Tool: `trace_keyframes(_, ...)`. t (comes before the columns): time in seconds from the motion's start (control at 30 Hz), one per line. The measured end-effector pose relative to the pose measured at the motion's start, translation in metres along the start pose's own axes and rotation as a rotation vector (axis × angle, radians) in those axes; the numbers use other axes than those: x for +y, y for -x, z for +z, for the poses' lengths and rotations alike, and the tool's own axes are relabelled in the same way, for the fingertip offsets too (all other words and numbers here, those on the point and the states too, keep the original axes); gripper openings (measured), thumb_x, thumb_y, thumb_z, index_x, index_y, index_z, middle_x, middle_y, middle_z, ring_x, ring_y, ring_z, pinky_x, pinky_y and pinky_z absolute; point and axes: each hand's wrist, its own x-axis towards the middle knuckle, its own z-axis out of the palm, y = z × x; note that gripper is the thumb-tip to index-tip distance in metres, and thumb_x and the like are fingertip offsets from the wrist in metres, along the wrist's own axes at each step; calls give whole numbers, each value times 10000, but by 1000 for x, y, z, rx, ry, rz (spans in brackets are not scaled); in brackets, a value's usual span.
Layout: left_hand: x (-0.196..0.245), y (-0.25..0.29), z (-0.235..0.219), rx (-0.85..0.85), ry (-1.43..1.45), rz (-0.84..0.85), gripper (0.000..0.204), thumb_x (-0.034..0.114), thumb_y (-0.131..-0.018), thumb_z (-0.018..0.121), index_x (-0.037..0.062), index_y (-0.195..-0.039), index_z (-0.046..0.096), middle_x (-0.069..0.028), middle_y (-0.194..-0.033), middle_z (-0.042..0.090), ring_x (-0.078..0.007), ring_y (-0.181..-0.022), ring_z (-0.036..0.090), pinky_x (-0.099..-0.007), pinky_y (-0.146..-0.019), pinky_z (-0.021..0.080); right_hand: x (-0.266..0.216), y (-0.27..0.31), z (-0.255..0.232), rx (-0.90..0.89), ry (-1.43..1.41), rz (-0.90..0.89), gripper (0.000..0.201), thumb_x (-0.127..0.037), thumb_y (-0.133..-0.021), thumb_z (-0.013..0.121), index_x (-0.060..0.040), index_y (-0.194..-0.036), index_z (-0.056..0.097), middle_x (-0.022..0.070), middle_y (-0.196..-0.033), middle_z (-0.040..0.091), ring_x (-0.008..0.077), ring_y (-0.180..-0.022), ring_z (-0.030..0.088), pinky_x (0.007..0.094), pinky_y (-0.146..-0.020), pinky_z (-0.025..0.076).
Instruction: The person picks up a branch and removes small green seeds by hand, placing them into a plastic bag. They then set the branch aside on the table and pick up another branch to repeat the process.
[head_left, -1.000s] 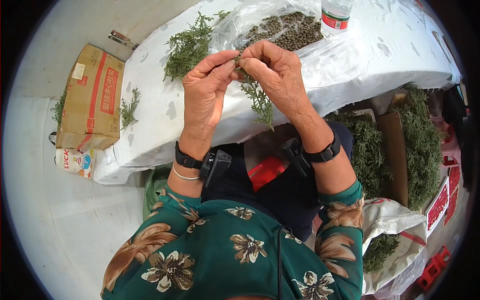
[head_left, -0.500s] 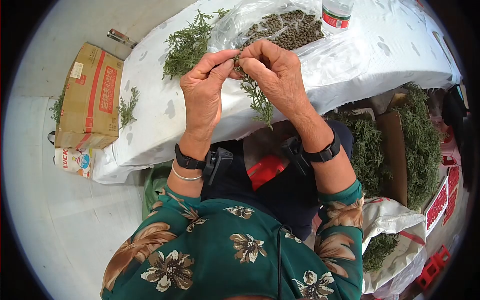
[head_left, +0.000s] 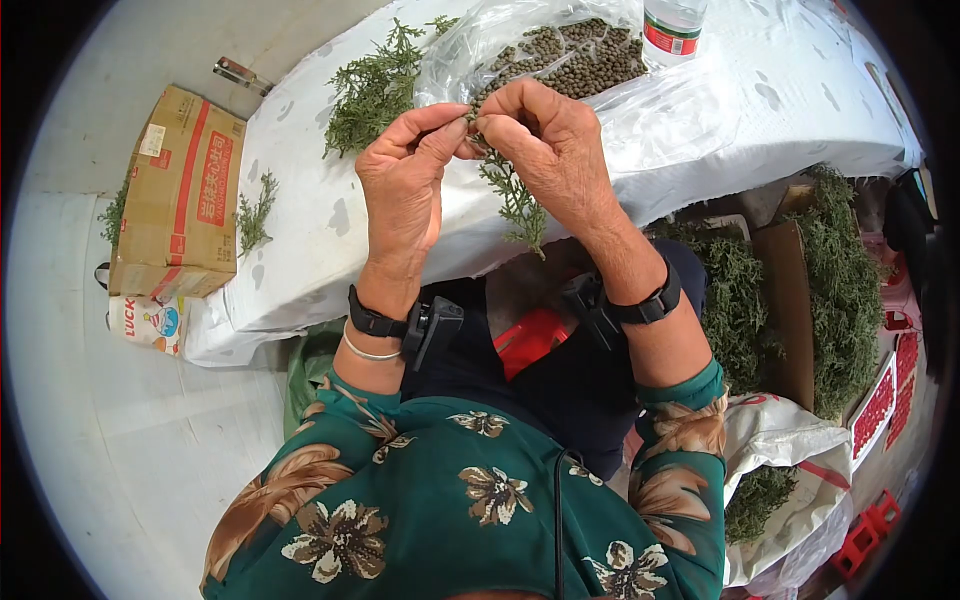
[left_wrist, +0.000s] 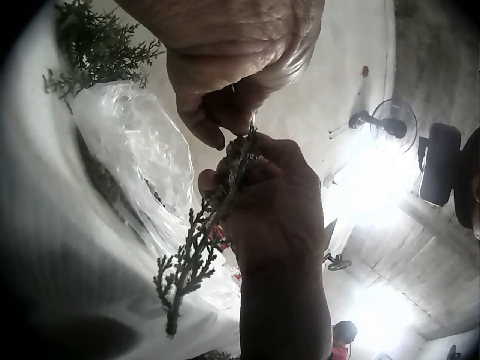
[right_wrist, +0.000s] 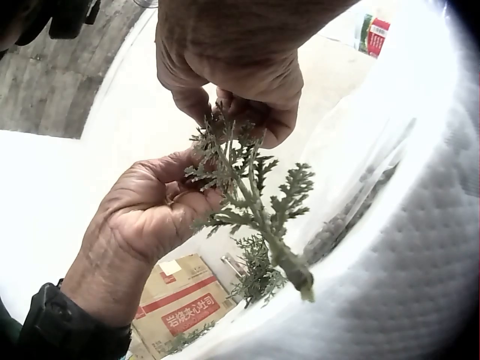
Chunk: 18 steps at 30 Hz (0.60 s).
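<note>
A green conifer sprig (head_left: pixel 515 205) hangs below the fingers of both hands, over the near edge of the cloth-covered table. My right hand (head_left: pixel 550 145) pinches it between thumb and curled fingers. Opposite, my left hand (head_left: pixel 405 190) has thumb and forefinger pinched on the sprig's leafy upper end, fingertips close to the right hand's. The right wrist view shows the sprig's thick cut stem (right_wrist: pixel 289 262) pointing down and away from the hands. Beyond the hands lies a clear plastic bag (head_left: pixel 450 75) with many small round brown cones (head_left: pixel 570 60) in it.
More conifer sprigs (head_left: pixel 375 90) lie left of the bag, and a small one (head_left: pixel 257 212) beside a cardboard carton (head_left: pixel 185 190). A clear bottle (head_left: pixel 672 35) with a red label stands behind. Conifer branches (head_left: pixel 840 290) fill boxes at the lower right, near a white sack (head_left: pixel 790 440).
The left hand has shifted very slightly left. Both hands otherwise keep the same pinching pose at the sprig, which hangs in nearly the same place.
</note>
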Motion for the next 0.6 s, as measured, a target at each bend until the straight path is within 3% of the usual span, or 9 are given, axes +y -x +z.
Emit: trace_keyframes(0.6, 4, 1, 1, -72, -127, 102, 108, -14, -822, 581, -41, -913, 632, -73, -821, 626, -123, -716, 589, -261, -674, 527, -3, 1, -1, -11, 11, -29, 69, -55, -810, 539, 1, -775, 560, -27, -647, 525, 26, -594, 445, 180, -527, 376)
